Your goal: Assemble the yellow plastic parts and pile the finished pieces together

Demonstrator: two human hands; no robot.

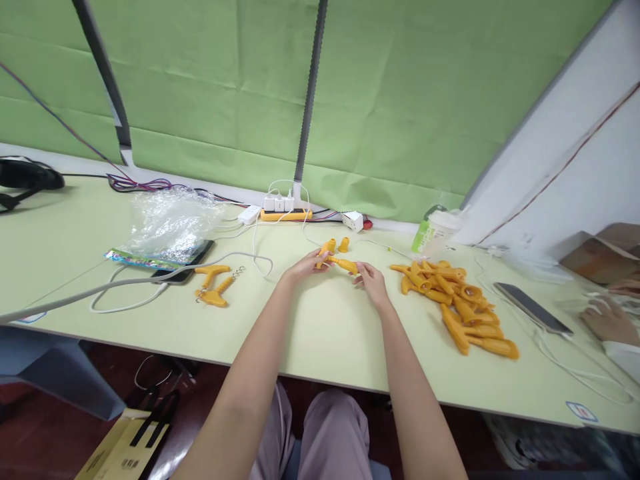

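Over the middle of the table, my left hand (306, 265) is closed on one end of a yellow plastic handle (346, 265). My right hand (371, 283) pinches its other, tapered end; whether this is one piece or two joined parts I cannot tell. Just beyond my fingers stand two small yellow caps (344, 245). To the left lie two yellow T-shaped handles (215, 297) with silvery metal spirals. On the right is a loose pile of yellow plastic parts (450, 293), some hollow and flared, several shaped like handles.
Clear plastic wrap (173, 220) and a dark tablet-like device (185, 267) lie left, crossed by a grey cable (125, 283). A power strip (285, 215) sits at the back. Right are a cup (440, 232), a phone (533, 308) and another person's hand (613, 320).
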